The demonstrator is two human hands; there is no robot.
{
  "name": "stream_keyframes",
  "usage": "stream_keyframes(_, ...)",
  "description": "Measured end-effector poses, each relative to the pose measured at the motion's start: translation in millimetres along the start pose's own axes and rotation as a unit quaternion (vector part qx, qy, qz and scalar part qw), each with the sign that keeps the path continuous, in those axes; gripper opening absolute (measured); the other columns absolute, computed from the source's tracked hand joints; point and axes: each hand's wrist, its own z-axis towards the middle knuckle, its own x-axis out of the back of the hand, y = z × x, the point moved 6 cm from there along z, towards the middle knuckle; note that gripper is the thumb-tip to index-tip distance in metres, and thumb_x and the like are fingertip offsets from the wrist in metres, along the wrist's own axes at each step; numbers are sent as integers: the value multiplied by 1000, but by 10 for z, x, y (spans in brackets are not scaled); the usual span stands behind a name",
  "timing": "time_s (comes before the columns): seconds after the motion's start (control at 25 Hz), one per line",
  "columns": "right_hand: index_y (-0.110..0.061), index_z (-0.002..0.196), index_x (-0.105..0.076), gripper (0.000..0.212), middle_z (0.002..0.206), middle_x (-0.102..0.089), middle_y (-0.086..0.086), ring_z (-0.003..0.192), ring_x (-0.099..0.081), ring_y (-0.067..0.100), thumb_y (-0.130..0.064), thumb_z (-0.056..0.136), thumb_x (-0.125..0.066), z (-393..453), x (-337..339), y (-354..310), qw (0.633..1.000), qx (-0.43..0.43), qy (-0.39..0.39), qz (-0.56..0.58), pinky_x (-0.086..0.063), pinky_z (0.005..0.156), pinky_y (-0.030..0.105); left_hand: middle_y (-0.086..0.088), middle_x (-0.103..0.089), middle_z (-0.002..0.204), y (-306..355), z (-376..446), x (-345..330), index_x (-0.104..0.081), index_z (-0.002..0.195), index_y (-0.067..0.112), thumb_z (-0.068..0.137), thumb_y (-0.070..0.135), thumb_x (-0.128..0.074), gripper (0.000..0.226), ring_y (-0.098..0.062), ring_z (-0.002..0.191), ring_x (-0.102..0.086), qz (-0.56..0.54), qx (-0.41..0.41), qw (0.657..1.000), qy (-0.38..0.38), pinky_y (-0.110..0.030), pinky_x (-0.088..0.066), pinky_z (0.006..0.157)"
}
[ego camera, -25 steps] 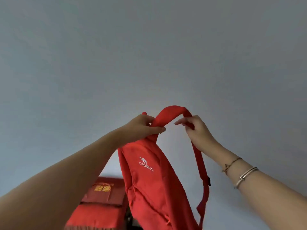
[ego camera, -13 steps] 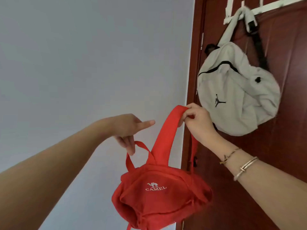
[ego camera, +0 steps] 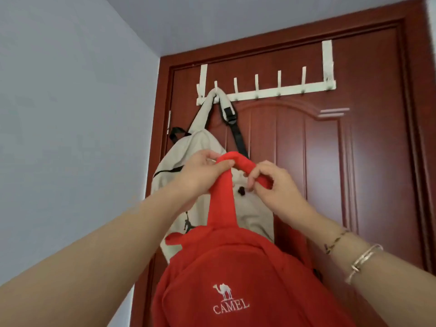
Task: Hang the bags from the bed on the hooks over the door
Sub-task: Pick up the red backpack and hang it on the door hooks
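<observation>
A red backpack (ego camera: 236, 279) with a white camel logo hangs from its red shoulder strap (ego camera: 240, 161), which I hold up in front of the door. My left hand (ego camera: 203, 173) grips the strap's left side and my right hand (ego camera: 271, 182) pinches its right side. Above them a white over-door hook rack (ego camera: 283, 90) spans the top of the dark red door (ego camera: 330, 161). A beige backpack (ego camera: 195, 149) with black straps hangs from the rack's leftmost hook, partly hidden behind my hands and the red bag. The other hooks are bare.
A pale blue wall (ego camera: 70, 114) runs along the left up to the door frame. The ceiling (ego camera: 236, 17) shows above the door. Bracelets sit on my right wrist (ego camera: 349, 253).
The view swung from the wall to face the door. The red bag rose from waist height to in front of the beige bag. My left hand, open half a second ago, now grips the strap.
</observation>
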Motion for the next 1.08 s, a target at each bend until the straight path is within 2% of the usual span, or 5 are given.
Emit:
stream_keyframes(0.44,-27,92,-60,34,103,-50,-1,91,-54,8,3,76,-55,1646,904,782,961,115,79,-237,-38,84,21,-4,-63,81,589,2401,-504,-53,65,17,85,-15,-37,41,-8,50,-68,-146,-184,972,-27,-13,-44,40)
stream_keyframes(0.56,-17,113,-57,37,119,-47,1,106,-53,15,-3,79,-52,2294,800,968,939,120,72,-313,-40,96,30,-3,-67,88,731,3013,-450,-71,93,16,89,-6,-40,38,-5,62,-63,-84,-244,965,-37,-13,-46,46)
stream_keyframes(0.68,-8,125,-51,48,133,-40,6,120,-48,22,3,78,-50,2849,801,1040,932,90,74,-343,-37,102,32,-2,-64,94,937,3441,-444,-62,124,22,91,1,-42,44,-8,69,-53,26,-301,953,-12,-18,-43,59)
stream_keyframes(0.84,-6,131,-47,57,142,-33,7,129,-40,21,6,75,-46,3479,751,1066,934,69,87,-341,-33,100,25,-7,-39,150,1124,3954,-363,-40,138,42,94,13,-38,52,-24,138,-31,202,-353,913,36,-29,-20,118)
stream_keyframes(1.08,0,122,-56,45,135,-48,15,120,-50,29,-1,79,-46,3927,332,887,933,53,83,-345,-39,96,24,-6,-37,149,1016,4356,173,-36,131,59,91,21,-35,55,-29,137,-27,263,-296,911,115,-36,-16,117)
